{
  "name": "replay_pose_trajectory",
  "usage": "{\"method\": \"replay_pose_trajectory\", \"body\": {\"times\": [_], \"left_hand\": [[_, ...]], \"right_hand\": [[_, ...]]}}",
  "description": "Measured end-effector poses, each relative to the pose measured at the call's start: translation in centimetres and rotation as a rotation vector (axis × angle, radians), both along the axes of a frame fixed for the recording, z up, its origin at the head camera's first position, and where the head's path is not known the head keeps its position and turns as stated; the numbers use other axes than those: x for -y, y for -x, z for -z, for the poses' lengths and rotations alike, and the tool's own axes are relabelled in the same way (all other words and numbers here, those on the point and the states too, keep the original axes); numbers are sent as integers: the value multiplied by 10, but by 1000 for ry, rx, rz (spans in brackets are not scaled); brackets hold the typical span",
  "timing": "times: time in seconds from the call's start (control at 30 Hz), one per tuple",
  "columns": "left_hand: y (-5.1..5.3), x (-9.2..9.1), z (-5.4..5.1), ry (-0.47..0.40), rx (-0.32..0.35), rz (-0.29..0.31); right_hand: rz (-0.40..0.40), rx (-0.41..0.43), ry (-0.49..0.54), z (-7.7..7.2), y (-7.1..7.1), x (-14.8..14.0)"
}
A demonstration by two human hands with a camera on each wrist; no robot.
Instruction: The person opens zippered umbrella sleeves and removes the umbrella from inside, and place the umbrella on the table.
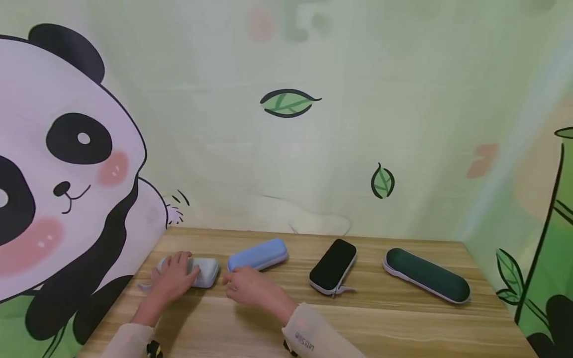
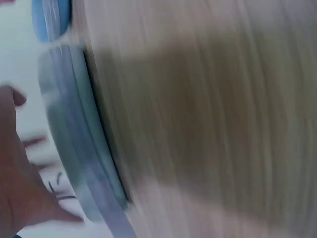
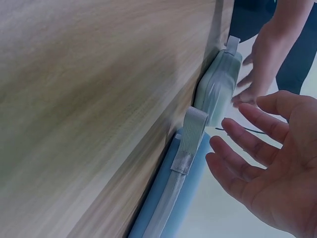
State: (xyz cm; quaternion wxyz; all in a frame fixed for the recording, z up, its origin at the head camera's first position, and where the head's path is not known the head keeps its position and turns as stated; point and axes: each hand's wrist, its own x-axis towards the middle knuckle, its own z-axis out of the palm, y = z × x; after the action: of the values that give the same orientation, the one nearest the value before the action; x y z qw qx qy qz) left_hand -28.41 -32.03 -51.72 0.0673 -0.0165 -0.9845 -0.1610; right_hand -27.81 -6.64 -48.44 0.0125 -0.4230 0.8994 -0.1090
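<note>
A pale green zip case (image 1: 207, 273) lies on the left of the table. Over its left part is my left hand (image 1: 171, 279), fingers spread; the left wrist view, though blurred, shows a gap between fingers and case. A grey strap sticks out at the case's left end. Just right of it lies a blue zip case (image 1: 258, 252), set at a slant. My right hand (image 1: 252, 289) is in front of the blue case's left end. In the right wrist view, its fingers (image 3: 247, 148) are loosely bent, holding nothing, near the blue case's grey strap loop (image 3: 190, 139).
A black zip case (image 1: 333, 264) with a grey strap lies right of centre on the wooden table (image 1: 385, 328). Farther right is a long dark green case (image 1: 427, 275). Behind the table hangs a printed backdrop (image 1: 215, 139) with a panda and leaves.
</note>
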Motion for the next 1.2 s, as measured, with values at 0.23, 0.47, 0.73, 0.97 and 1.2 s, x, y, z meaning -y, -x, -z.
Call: {"method": "replay_pose_trajectory", "body": {"times": [0.23, 0.47, 0.73, 0.97, 1.2], "left_hand": [[-3, -13, -13, -39, 44, -438], [5, -26, -27, -229, 188, -558], [16, -42, -27, -274, 214, -597], [23, -48, -23, -248, 233, -591], [23, -43, -21, -229, 242, -483]], "right_hand": [[-26, -26, 11, 1, 0, 3], [4, 4, -7, 1, 1, 7], [38, 78, 22, -1, 2, 7], [50, 114, 32, -1, 3, 6], [45, 94, 38, 3, 2, 4]]}}
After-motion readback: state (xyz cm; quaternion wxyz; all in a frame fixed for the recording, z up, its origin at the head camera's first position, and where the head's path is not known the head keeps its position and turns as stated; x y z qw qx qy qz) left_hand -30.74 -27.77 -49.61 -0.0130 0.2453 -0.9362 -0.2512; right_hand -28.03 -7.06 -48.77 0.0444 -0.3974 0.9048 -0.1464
